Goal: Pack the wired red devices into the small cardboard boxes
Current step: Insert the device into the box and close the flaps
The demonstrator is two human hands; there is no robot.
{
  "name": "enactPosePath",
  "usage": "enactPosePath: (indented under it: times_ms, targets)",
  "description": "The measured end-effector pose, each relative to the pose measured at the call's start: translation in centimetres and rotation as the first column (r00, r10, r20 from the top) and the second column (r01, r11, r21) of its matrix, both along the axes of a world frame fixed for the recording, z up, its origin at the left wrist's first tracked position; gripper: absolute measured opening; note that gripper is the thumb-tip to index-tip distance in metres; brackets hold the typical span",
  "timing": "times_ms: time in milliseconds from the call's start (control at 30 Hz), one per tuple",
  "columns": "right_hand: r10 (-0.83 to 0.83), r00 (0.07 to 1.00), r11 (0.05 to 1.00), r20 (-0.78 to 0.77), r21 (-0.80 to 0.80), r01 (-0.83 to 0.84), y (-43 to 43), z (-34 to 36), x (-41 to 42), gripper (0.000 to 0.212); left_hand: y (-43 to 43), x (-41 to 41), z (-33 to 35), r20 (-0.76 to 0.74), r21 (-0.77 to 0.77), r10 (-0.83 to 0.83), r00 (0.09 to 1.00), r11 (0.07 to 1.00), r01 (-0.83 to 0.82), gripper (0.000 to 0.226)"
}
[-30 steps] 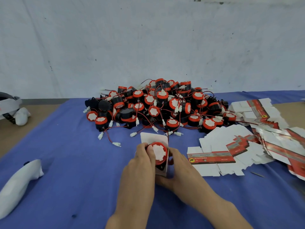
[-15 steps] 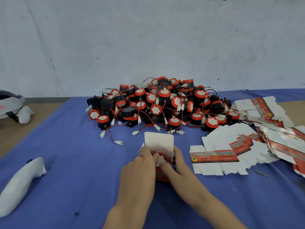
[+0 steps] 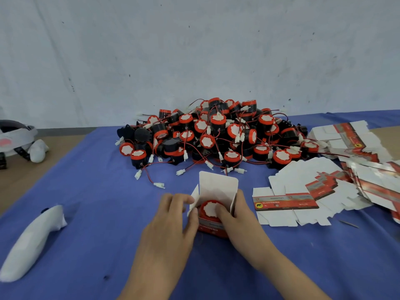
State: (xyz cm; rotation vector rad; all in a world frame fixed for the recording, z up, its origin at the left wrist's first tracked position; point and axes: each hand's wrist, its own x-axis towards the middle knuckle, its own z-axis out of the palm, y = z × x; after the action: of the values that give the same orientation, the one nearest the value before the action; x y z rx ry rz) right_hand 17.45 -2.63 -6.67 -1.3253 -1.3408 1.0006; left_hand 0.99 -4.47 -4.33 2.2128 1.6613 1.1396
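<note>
A small red-and-white cardboard box point(image 3: 213, 229) stands on the blue cloth with its top flaps point(image 3: 217, 186) up. Inside it sits a red device point(image 3: 210, 210), its white-capped face upward. My left hand point(image 3: 173, 219) grips the box's left side and touches the left flap. My right hand point(image 3: 240, 217) holds the right side, with fingers resting on the device's rim. Behind lies a big pile of red and black wired devices point(image 3: 216, 135).
Flat unfolded boxes point(image 3: 303, 202) spread across the right, with a taller stack point(image 3: 342, 135) behind them. A white wrapped object point(image 3: 32, 241) lies at the left front. A white headset-like thing point(image 3: 17, 139) rests at the far left. A wall stands behind the table.
The device went from being held above the box down into it. The box's flaps came up, and both hands settled lower around the box.
</note>
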Motion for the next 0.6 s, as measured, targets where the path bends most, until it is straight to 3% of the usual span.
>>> enactPosePath:
  times_ms: [100,167,300,600]
  targets:
    - [-0.008,1.000,1.000,0.008,0.008,0.008,-0.1,0.1,0.0,0.019,0.0,-0.2,-0.2,-0.005,-0.070,-0.012,1.000,0.997,0.011,0.014]
    - [-0.018,1.000,1.000,0.020,0.013,0.017,-0.1,0.1,0.1,0.018,-0.3,0.0,-0.1,-0.041,-0.026,0.014,0.999,1.000,-0.015,0.005]
    - [-0.013,1.000,1.000,0.007,0.013,0.013,-0.1,0.1,0.1,0.015,-0.4,0.7,0.1,-0.094,0.140,0.063,0.994,0.989,-0.049,0.014]
    - [0.034,0.999,0.999,0.005,0.023,-0.034,-0.1,0.1,0.3,0.017,0.9,1.5,-0.6,-0.186,0.021,0.120,0.975,0.993,-0.119,0.024]
